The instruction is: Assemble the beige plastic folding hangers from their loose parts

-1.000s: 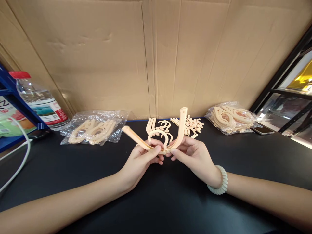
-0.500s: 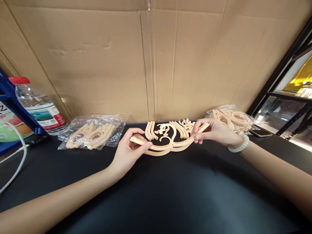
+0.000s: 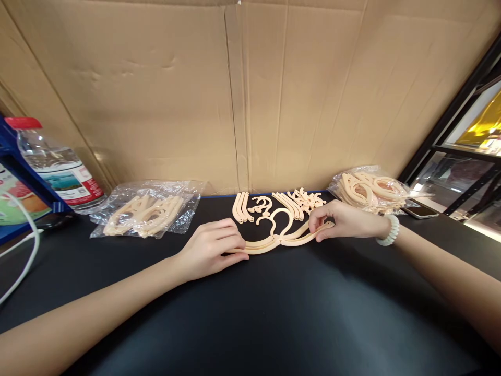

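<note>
Two beige plastic hangers (image 3: 279, 240) lie close together, one in front of the other, on the black table (image 3: 254, 313), their curved hooks towards the back. My left hand (image 3: 215, 246) is closed round the left arm of the front hanger, palm down. Its right arm is pinched near the tip by my right hand (image 3: 331, 220), which wears a pale bead bracelet. Behind the hangers are curved strips (image 3: 242, 207), a few loose hooks (image 3: 263, 204), a second row of strips (image 3: 288, 205) and a heap of small hook pieces (image 3: 306, 200).
Clear plastic bags of beige hanger parts lie at the left (image 3: 144, 211) and right (image 3: 371, 189). A red-capped bottle (image 3: 66, 177) and a white cable (image 3: 33, 250) are at far left. A phone (image 3: 420, 210) rests at the right. Cardboard (image 3: 176, 94) stands behind the table.
Both hands have lowered the front hanger onto the table beside the other one. My left hand has turned palm down over its end.
</note>
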The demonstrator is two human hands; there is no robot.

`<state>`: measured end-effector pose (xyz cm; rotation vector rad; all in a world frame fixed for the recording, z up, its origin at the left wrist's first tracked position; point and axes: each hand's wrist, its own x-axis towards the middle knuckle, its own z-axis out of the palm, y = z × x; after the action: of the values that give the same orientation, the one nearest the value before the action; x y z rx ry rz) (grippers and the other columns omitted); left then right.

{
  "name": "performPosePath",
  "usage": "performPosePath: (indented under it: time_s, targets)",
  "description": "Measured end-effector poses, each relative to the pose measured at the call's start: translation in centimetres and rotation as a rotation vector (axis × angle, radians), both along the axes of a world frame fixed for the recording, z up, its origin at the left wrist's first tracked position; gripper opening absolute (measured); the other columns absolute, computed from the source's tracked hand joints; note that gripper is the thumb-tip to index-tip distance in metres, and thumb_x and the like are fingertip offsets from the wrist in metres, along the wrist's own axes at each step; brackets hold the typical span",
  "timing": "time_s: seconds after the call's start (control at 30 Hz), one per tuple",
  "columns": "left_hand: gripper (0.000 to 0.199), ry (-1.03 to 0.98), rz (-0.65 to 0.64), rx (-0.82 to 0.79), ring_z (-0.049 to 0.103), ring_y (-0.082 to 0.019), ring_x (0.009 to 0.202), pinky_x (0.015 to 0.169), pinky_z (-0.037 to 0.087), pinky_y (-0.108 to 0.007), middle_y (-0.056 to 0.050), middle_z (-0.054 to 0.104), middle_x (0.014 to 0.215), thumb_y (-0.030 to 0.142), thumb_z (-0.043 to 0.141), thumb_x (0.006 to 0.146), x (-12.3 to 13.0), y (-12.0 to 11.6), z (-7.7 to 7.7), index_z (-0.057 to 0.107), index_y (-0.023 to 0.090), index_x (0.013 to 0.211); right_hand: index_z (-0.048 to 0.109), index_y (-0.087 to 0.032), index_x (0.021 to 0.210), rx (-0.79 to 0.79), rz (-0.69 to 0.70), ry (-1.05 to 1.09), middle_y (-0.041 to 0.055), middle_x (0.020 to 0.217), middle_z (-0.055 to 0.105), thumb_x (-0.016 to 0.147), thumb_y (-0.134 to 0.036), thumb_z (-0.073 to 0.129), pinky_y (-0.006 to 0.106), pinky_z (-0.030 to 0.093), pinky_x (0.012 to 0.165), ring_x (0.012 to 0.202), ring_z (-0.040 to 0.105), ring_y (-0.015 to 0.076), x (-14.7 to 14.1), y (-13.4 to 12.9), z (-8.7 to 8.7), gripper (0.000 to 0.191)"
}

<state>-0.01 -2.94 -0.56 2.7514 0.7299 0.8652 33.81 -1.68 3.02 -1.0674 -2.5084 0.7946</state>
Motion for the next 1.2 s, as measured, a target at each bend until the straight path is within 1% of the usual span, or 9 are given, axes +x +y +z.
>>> performPosePath:
  time_s: [0.1,0.23,0.33,0.5,0.7,0.83,0.97,1.07,1.2]
  targets:
    - [0.004,0.051,-0.031,0.064,0.057,-0.021,0.073,0.07,0.043,-0.03,-0.006,0.067,0.075,0.023,0.069,0.081,0.1,-0.2,0.0,0.072,0.025,0.082,0.071,-0.018,0.075,0.077,0.002,-0.067,0.003,0.076,0.069,0.08,-0.034,0.068,0.03,0.049,0.071,0.073,0.062,0.0171,-0.2,0.0,0.0,0.017]
    - [0.008,0.059,-0.058,0.239,0.056,-0.019,0.073,0.075,0.045,-0.033,-0.005,0.063,0.078,0.02,0.061,0.086,0.3,-0.3,0.1,0.066,0.021,0.08,0.07,-0.018,0.078,0.057,-0.023,-0.117,0.0046,0.08,0.068,0.081,-0.039,0.065,0.031,0.047,0.074,0.077,0.06,0.0178,-0.5,0.0,0.0,0.022]
    - [0.008,0.062,-0.05,0.287,0.055,-0.018,0.075,0.08,0.045,-0.035,-0.005,0.062,0.08,0.016,0.058,0.086,0.5,-0.4,0.2,0.062,0.019,0.08,0.069,-0.018,0.079,0.075,-0.017,-0.13,0.0055,0.083,0.067,0.083,-0.04,0.062,0.031,0.047,0.075,0.079,0.059,0.0183,-0.6,-0.1,0.0,0.024]
    - [0.011,0.066,-0.024,0.268,0.054,-0.018,0.074,0.078,0.045,-0.034,-0.004,0.06,0.079,0.013,0.052,0.084,0.6,-0.6,0.2,0.059,0.019,0.079,0.069,-0.017,0.08,0.105,0.029,-0.131,0.0062,0.082,0.067,0.086,-0.039,0.058,0.032,0.047,0.074,0.078,0.057,0.0181,-0.7,-0.1,0.0,0.026]
    - [0.013,0.038,0.047,0.273,0.055,-0.017,0.073,0.076,0.044,-0.033,-0.004,0.062,0.077,0.007,0.047,0.087,0.6,-0.6,0.1,0.055,0.018,0.085,0.068,-0.017,0.081,0.14,0.013,-0.142,0.0053,0.082,0.066,0.087,-0.037,0.057,0.031,0.046,0.073,0.076,0.059,0.0173,-0.8,-0.2,0.1,0.024]
    - [0.006,0.041,0.023,0.249,0.057,-0.018,0.077,0.078,0.045,-0.034,-0.005,0.063,0.082,0.013,0.054,0.086,0.6,-0.6,0.1,0.056,0.017,0.089,0.066,-0.017,0.083,0.188,-0.003,-0.133,0.0055,0.083,0.066,0.087,-0.032,0.056,0.031,0.047,0.073,0.075,0.06,0.0168,-0.7,-0.1,0.0,0.018]
    - [0.009,0.096,-0.007,0.188,0.059,-0.019,0.084,0.084,0.045,-0.035,-0.006,0.064,0.091,0.02,0.059,0.085,0.6,-0.5,0.2,0.059,0.018,0.093,0.065,-0.017,0.089,0.216,-0.01,-0.109,0.0063,0.088,0.067,0.086,-0.028,0.057,0.031,0.049,0.072,0.076,0.06,0.0172,-0.8,-0.2,-0.2,0.014]
    - [0.012,0.127,-0.033,0.132,0.06,-0.019,0.09,0.087,0.044,-0.035,-0.006,0.065,0.097,0.018,0.057,0.085,0.7,-0.5,0.2,0.059,0.019,0.097,0.065,-0.017,0.093,0.265,0.019,-0.094,0.0076,0.092,0.066,0.087,-0.029,0.058,0.033,0.049,0.077,0.084,0.061,0.0192,-1.5,-0.7,-0.4,0.015]
    - [0.017,0.154,-0.06,0.075,0.061,-0.019,0.089,0.086,0.045,-0.034,-0.005,0.066,0.096,0.014,0.053,0.086,0.7,-0.4,0.3,0.058,0.019,0.101,0.065,-0.017,0.108,0.38,0.084,-0.08,0.0102,0.101,0.066,0.091,-0.031,0.058,0.039,0.047,0.089,0.098,0.059,0.0233,-3.0,-1.8,-0.9,0.023]
